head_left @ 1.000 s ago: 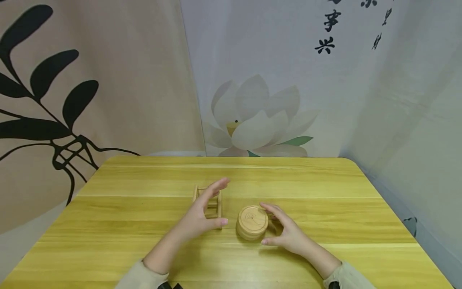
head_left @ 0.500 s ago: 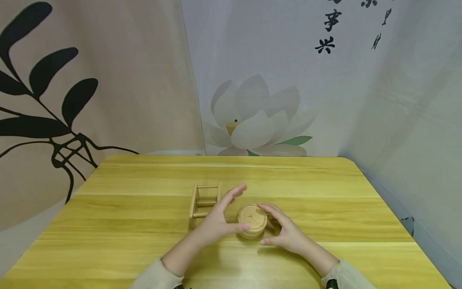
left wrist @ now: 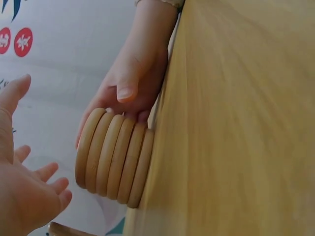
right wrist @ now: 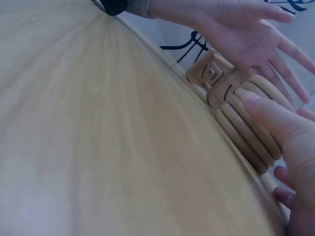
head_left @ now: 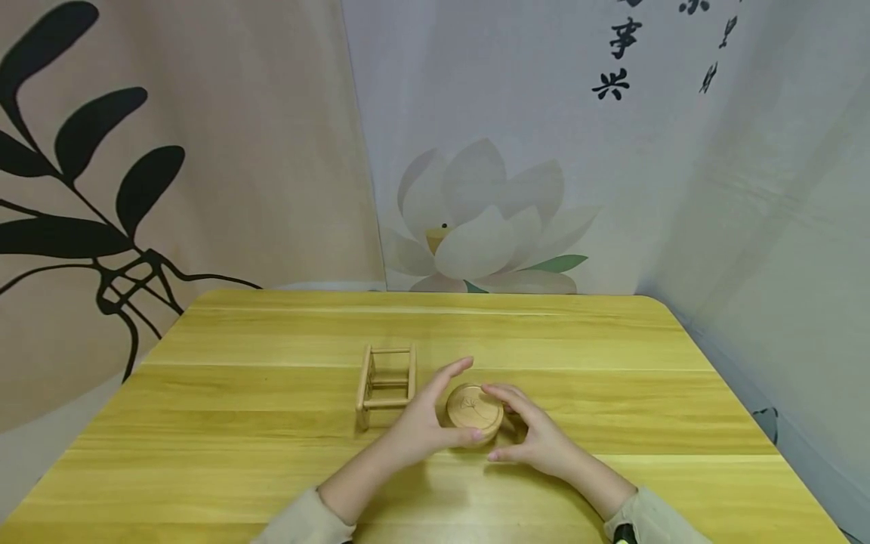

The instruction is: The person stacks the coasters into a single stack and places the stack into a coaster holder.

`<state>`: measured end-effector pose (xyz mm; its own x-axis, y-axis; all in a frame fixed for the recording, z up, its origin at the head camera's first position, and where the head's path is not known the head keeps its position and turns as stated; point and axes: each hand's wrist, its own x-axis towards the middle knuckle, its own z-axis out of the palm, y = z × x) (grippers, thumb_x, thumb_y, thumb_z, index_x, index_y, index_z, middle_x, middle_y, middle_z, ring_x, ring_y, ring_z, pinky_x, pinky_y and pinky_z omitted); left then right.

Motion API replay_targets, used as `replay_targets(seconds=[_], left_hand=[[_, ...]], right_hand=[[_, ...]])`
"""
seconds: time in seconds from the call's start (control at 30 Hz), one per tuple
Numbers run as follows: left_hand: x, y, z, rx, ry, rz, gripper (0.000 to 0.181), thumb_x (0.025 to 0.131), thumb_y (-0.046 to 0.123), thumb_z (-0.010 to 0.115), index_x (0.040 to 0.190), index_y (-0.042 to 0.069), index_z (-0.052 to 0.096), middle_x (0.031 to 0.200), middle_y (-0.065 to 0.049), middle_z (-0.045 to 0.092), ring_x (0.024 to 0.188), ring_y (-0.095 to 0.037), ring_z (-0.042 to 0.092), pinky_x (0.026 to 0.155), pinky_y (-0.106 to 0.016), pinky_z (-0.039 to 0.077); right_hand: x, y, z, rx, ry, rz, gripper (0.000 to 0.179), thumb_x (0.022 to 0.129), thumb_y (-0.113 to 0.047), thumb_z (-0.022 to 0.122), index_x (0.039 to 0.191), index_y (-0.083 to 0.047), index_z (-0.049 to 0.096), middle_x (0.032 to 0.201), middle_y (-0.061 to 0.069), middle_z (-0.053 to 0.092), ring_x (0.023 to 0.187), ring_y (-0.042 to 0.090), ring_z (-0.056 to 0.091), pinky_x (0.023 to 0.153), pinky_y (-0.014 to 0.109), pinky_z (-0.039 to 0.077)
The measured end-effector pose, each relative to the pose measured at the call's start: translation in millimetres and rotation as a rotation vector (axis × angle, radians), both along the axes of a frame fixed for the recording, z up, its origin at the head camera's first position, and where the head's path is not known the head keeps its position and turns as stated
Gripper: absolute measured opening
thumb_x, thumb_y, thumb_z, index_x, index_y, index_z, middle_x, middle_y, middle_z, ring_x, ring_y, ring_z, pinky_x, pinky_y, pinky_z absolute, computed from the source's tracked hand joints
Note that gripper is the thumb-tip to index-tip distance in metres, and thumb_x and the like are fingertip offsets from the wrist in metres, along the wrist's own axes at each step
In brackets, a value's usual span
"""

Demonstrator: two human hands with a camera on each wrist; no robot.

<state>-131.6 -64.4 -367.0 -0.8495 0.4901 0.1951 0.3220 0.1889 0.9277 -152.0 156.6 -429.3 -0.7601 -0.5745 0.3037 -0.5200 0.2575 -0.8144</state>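
Note:
A stack of several round wooden coasters stands on the table, its top disc engraved with a line drawing. My left hand is at the stack's left with fingers spread; the thumb overlaps the stack's near side in the head view. In the left wrist view a gap shows between the left hand and the coasters. My right hand curves loosely around the stack's right side, fingertips right at the top rim. Its thumb stands away from the discs in the left wrist view.
A small wooden rack with round bars and cut-out side panels stands left of the stack, just beyond the left forearm. The wood-grain table reaches back to a printed curtain with a lotus.
My left hand has moved right, from in front of the rack to the stack's left side, uncovering the rack. The right hand and the coasters have stayed nearly in place.

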Motion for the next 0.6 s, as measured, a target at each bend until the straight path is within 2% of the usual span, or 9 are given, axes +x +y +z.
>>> replay_targets(seconds=[0.1, 0.37, 0.5, 0.6], left_hand=[[-2.2, 1.8, -5.7, 0.004, 0.0, 0.013, 0.086, 0.072, 0.021, 0.075, 0.141, 0.027, 0.025, 0.145, -0.003, 0.021, 0.13, -0.032, 0.016, 0.09, -0.069, 0.015], [-18.1, 5.0, -45.2, -0.049, 0.002, 0.069, 0.089, 0.069, 0.034, 0.077, 0.139, 0.042, 0.022, 0.144, 0.008, 0.02, 0.129, -0.028, 0.019, 0.09, -0.067, 0.019], [-19.2, 6.6, -51.8, -0.051, -0.006, 0.063, 0.09, 0.069, 0.035, 0.077, 0.139, 0.041, 0.021, 0.144, 0.007, 0.02, 0.127, -0.03, 0.023, 0.09, -0.064, 0.025], [-18.9, 7.4, -55.2, -0.039, -0.017, 0.039, 0.09, 0.071, 0.032, 0.076, 0.141, 0.036, 0.02, 0.144, 0.002, 0.02, 0.124, -0.032, 0.029, 0.09, -0.057, 0.032]], right_hand=[[0.1, 0, -0.1, 0.0, -0.002, 0.001, 0.084, 0.067, -0.012, 0.079, 0.137, -0.007, 0.034, 0.136, 0.009, 0.034, 0.122, 0.024, 0.033, 0.094, 0.049, 0.032], [-0.3, 0, -1.5, -0.005, -0.014, 0.007, 0.083, 0.067, -0.01, 0.078, 0.137, -0.008, 0.035, 0.136, 0.009, 0.034, 0.122, 0.024, 0.034, 0.094, 0.051, 0.031], [-0.4, -1, -1.5, -0.008, -0.034, 0.002, 0.083, 0.067, -0.011, 0.078, 0.137, -0.008, 0.035, 0.136, 0.008, 0.034, 0.122, 0.026, 0.033, 0.094, 0.054, 0.03], [-0.3, -2, -1.1, -0.013, -0.041, 0.009, 0.082, 0.067, -0.011, 0.078, 0.137, -0.008, 0.035, 0.136, 0.009, 0.033, 0.122, 0.028, 0.033, 0.093, 0.056, 0.029]])
